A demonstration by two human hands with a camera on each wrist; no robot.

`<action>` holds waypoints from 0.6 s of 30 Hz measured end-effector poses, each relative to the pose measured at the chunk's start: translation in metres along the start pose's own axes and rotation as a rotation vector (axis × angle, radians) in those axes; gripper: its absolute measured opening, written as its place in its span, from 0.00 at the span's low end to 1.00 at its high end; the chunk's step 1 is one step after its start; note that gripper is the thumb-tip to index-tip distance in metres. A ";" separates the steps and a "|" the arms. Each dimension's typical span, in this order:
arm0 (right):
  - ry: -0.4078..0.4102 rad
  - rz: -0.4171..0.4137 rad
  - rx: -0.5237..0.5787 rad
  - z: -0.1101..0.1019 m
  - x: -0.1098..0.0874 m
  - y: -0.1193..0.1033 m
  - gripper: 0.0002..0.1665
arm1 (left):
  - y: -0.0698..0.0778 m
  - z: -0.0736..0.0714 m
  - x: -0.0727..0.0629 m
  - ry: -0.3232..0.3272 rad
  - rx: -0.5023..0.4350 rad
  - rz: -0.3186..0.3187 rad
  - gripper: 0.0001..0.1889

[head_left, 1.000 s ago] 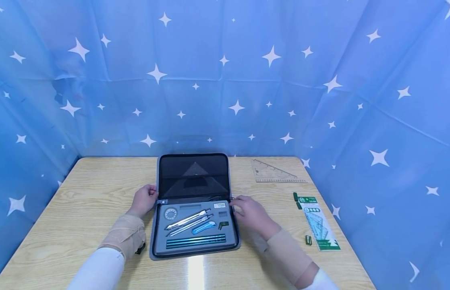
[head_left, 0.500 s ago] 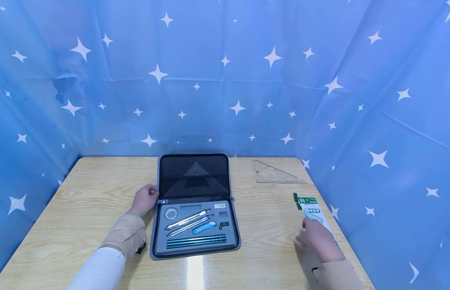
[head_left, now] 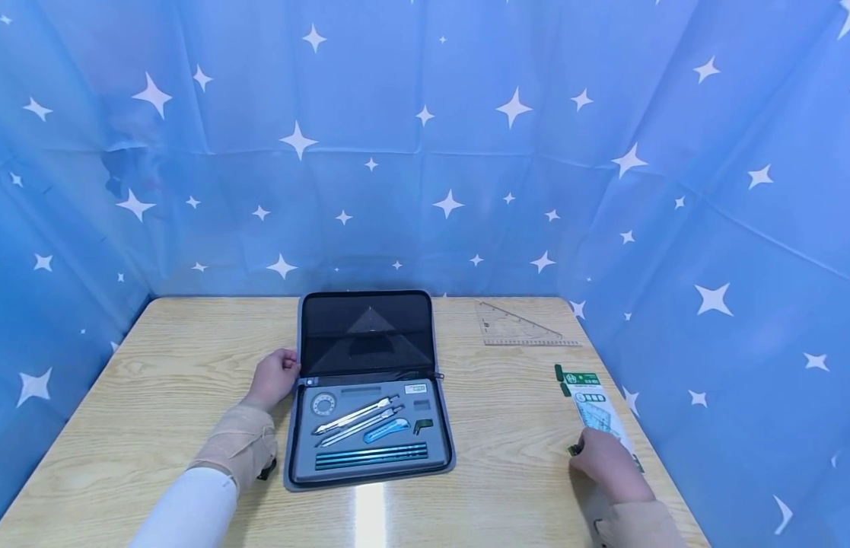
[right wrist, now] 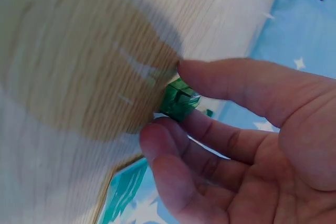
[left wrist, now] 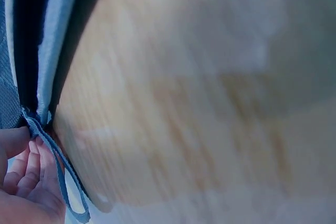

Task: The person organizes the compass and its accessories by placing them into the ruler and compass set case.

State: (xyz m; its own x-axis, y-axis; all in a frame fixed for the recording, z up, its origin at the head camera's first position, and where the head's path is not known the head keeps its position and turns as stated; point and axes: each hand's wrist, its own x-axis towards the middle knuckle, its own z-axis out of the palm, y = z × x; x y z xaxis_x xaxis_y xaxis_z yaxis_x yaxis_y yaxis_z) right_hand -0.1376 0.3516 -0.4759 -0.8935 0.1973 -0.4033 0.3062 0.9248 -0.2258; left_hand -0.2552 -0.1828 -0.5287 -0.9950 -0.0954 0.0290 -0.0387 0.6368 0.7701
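Observation:
An unzipped grey drawing-set case (head_left: pixel 441 457) lies open on the table. My left hand (head_left: pixel 274 378) pinches its left edge near the hinge, where a blue fabric loop (left wrist: pixel 63 174) hangs, as the left wrist view shows. Inside the case sit a round white dial (head_left: pixel 323 404), compasses (head_left: pixel 356 415), a blue utility knife (head_left: pixel 386 431), dark green pencils (head_left: pixel 371 457) and a small green part (head_left: pixel 421 425). Far to the right, my right hand (head_left: pixel 606 463) holds a small green pencil sharpener (right wrist: pixel 179 98) between thumb and fingers, close to the tabletop.
A clear set square (head_left: pixel 517 327) lies at the back right of the wooden table (head_left: pixel 192 335). Under and beyond my right hand is a white and green ruler packet (head_left: pixel 592 396), near the right edge. Blue star-patterned curtains (head_left: pixel 411 228) surround the table's back and sides.
My right hand has left the right side of the case, moved right to the pencil sharpener and taken hold of it. My left hand has stayed at the case's left edge.

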 end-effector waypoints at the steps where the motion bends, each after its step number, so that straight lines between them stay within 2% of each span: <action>1: 0.005 -0.004 0.001 0.001 0.001 -0.002 0.09 | 0.000 0.000 0.000 -0.002 -0.001 0.000 0.10; 8: 0.090 -0.087 -0.005 0.003 0.006 -0.013 0.03 | -0.001 0.000 0.001 -0.010 0.002 -0.002 0.10; 18: 0.220 -0.217 -0.023 0.001 0.016 -0.034 0.07 | -0.001 -0.001 0.001 -0.014 -0.011 -0.003 0.10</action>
State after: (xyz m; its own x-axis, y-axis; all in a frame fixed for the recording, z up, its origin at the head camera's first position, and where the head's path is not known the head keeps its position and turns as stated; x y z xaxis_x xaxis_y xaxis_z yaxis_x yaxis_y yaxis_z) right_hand -0.1622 0.3228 -0.4753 -0.9877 0.0576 -0.1453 0.0950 0.9596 -0.2650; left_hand -0.2558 -0.1843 -0.5293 -0.9961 -0.0863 0.0180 -0.0404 0.6283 0.7769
